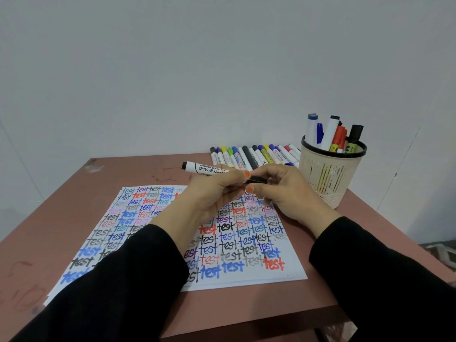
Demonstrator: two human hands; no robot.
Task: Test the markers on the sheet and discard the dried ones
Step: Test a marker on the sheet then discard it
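Observation:
Above the sheet, my left hand (212, 193) grips the white barrel of a black whiteboard marker (204, 168) held level, its rear end pointing left. My right hand (283, 193) pinches the marker's black cap (257, 179) at the right end. The white sheet (246, 243) lies flat on the table under both hands, filled with the word "test" in many colours. A row of several capped markers (254, 156) lies at the table's far edge. More markers stand upright in a beige mesh cup (330, 174) at the far right.
The brown table (74, 193) ends close to a plain wall behind. Its front edge runs near my black sleeves. The cup stands just right of my right hand. Bare tabletop shows left of the sheet.

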